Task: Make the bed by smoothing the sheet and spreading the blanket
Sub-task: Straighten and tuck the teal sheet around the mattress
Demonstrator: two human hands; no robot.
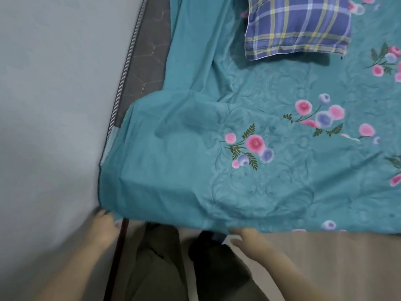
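Grey mattress (149,68) is showing far left; left hand (105,224) and right hand (247,237) are touching the wrinkled sheet (173,170) at its near edge, finger grip indiscernible; blanket apparently pending.

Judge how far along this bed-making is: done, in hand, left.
Done: the sheet covers most of the mattress, pillow on it. In hand: left hand and right hand at its near edge. Left: a strip bare beside the wall, wrinkles show, no blanket in view.

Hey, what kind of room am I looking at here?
Most likely a bedroom: a teal floral sheet lies over a grey mattress, a plaid pillow rests on it, and a plain wall runs alongside.
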